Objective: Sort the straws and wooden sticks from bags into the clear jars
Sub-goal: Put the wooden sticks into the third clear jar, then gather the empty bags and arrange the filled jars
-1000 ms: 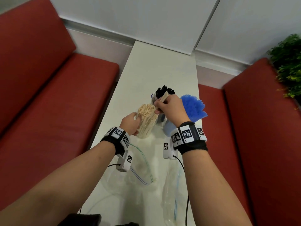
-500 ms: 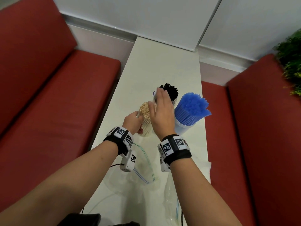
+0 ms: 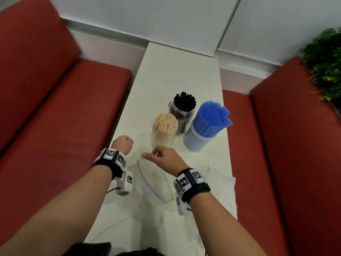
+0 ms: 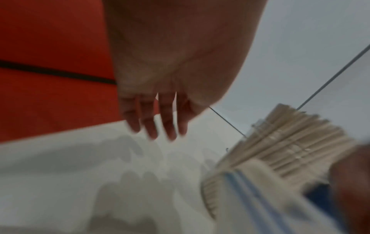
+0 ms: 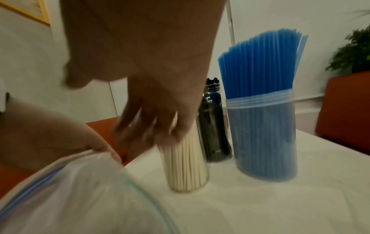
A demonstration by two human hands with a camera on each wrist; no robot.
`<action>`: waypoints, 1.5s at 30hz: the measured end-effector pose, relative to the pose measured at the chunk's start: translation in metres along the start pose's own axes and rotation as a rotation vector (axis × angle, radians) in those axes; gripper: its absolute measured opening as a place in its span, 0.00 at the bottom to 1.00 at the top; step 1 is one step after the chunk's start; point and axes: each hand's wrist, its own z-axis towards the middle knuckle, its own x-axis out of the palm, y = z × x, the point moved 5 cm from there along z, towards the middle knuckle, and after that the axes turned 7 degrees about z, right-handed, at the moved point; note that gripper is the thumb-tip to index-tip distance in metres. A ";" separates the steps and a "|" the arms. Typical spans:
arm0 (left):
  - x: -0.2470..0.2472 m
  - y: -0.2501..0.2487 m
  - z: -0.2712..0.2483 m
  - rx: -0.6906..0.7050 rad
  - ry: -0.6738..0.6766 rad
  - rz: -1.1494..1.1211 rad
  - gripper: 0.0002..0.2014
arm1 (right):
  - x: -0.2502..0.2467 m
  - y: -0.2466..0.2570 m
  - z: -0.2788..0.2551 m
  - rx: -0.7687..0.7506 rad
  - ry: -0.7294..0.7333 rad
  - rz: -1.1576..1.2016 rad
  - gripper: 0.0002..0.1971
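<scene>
A narrow white desk (image 3: 177,74) runs away from the viewer between two red benches (image 3: 55,117). Three clear jars stand close together past the middle of the desk. The nearest, on the left, is a slim jar of pale sticks (image 3: 164,129) standing upright. Just behind it is a jar of black straws (image 3: 183,108). To the right is a wider jar of blue straws (image 3: 206,130), which fan out well above its rim. Nearer the viewer, clear zip bags (image 3: 156,182) lie crumpled on the desk, one with its blue-edged mouth gaping open. The left hand (image 3: 122,145) is near the left edge of the desk, apart from the jars; in the blurred left wrist view its fingers (image 4: 168,125) hang fairly straight and its grip holds nothing. The right hand (image 3: 164,157) hovers over the open bag, just in front of the jar of pale sticks, thumb pointing left and fingers loosely curled; that view is too smeared to tell whether its grip has hold of anything. Both wrists wear black bands with white marker blocks (image 3: 114,157). A green plant (image 3: 326,65) sits at the far right.
</scene>
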 end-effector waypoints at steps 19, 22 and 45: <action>0.032 0.023 -0.068 0.170 0.725 -0.060 0.35 | 0.039 -0.044 -0.044 0.318 -0.207 0.835 0.08; 0.024 0.027 -0.069 0.228 0.832 -0.065 0.33 | 0.010 -0.040 -0.051 0.275 -0.423 1.023 0.10; 0.082 -0.057 -0.091 0.026 0.834 -0.758 0.29 | -0.065 -0.150 -0.207 0.299 -1.045 1.050 0.20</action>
